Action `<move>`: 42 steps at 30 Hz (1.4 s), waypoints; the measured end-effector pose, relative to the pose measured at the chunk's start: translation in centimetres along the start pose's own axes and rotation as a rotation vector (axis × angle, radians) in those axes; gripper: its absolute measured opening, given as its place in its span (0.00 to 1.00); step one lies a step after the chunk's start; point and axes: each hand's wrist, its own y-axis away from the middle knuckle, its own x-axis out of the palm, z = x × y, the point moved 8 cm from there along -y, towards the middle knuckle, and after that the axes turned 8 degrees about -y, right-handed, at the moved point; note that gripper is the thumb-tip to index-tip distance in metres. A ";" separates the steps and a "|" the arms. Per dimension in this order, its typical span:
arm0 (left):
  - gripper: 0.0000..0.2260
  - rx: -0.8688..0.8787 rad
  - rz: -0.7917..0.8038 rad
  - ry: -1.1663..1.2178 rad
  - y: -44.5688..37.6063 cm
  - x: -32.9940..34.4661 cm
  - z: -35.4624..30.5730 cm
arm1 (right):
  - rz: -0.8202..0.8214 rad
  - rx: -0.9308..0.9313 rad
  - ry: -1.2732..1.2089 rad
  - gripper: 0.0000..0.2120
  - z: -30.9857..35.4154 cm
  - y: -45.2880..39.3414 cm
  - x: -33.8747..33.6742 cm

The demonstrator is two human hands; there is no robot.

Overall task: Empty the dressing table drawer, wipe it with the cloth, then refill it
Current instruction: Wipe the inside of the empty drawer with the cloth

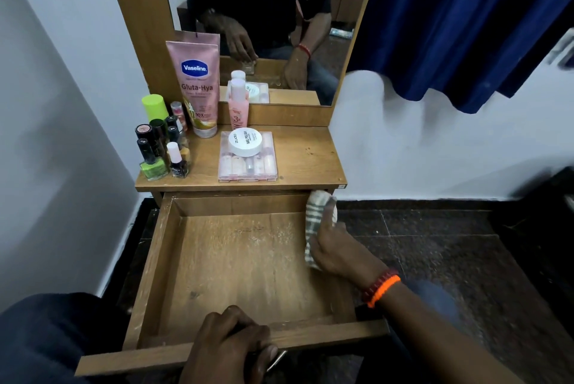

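Our right hand (pixel 334 248) reaches forward over the drawer's (pixel 245 262) right wall, pressing the striped cloth (pixel 316 222) against it, fingers curled around the fabric. The cloth's long axis runs along that wall, away from us. Our left hand (pixel 230 343) grips the drawer's front edge, fingers curled over it.

White walls (pixel 56 79), dark speckled floor (pixel 435 244), blue curtain (pixel 459 26), mirror (pixel 264 11)

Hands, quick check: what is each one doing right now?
Left hand: grips the drawer front.
Right hand: holds the striped cloth against the drawer's right side.
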 end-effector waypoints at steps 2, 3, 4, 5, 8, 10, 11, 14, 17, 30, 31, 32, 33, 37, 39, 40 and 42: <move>0.08 -0.006 0.002 0.009 -0.1 -0.1 0.0 | -0.125 -0.026 -0.024 0.41 0.7 -1.4 -0.7; 0.07 -0.012 -0.003 0.015 -0.1 -0.1 0.0 | -0.210 -0.038 0.000 0.38 0.9 -1.9 -1.2; 0.06 -0.019 -0.011 0.029 -0.1 -0.2 -0.1 | -0.284 -0.047 0.042 0.35 1.1 -2.2 -1.4; 0.06 -0.026 -0.017 0.046 -0.1 -0.3 0.0 | -0.338 -0.055 0.066 0.34 1.2 -2.3 -1.5; 0.06 -0.029 -0.022 0.054 0.0 0.0 0.2 | -0.356 -0.097 0.085 0.39 0.3 -1.7 -0.8; 0.06 -0.029 -0.019 0.075 0.1 0.3 0.4 | -0.314 -0.147 0.151 0.42 -0.8 -1.2 0.0; 0.06 -0.027 -0.017 0.082 0.1 0.3 0.4 | -0.308 -0.167 0.150 0.42 -1.1 -0.7 0.1; 0.06 -0.010 0.001 0.053 0.0 0.2 0.1 | -0.342 -0.233 -0.035 0.33 -1.1 0.3 -0.7; 0.07 -0.016 -0.001 0.071 -0.2 -0.2 -0.1 | -0.415 -0.170 -0.305 0.21 -2.4 -0.2 -2.2; 0.06 -0.021 0.005 0.065 -0.1 0.0 -0.1 | -0.502 0.120 -0.598 0.15 -5.5 3.5 -5.6; 0.06 -0.019 0.005 0.060 -0.1 0.0 -0.1 | -0.437 0.082 -0.526 0.14 -4.7 4.0 -5.1; 0.06 -0.019 0.002 0.051 -0.1 0.0 -0.1 | -0.379 0.054 -0.480 0.14 -4.3 4.0 -4.4; 0.06 -0.018 -0.007 0.042 -0.1 0.0 -0.1 | -0.338 0.029 -0.440 0.14 -4.0 3.6 -3.6; 0.07 -0.015 -0.024 0.052 -0.2 -0.3 0.0 | -0.385 -0.110 -0.125 0.14 -0.7 2.3 -2.3; 0.08 -0.015 -0.009 0.040 -0.2 -0.3 -0.1 | -0.399 -0.123 0.029 0.21 0.6 1.3 -1.7; 0.08 -0.017 -0.005 0.040 -0.2 -0.2 -0.1 | -0.410 -0.123 0.084 0.22 1.0 0.9 -1.4; 0.08 -0.015 -0.004 0.045 -0.2 -0.2 -0.1 | -0.440 -0.151 0.177 0.24 1.9 0.4 -1.0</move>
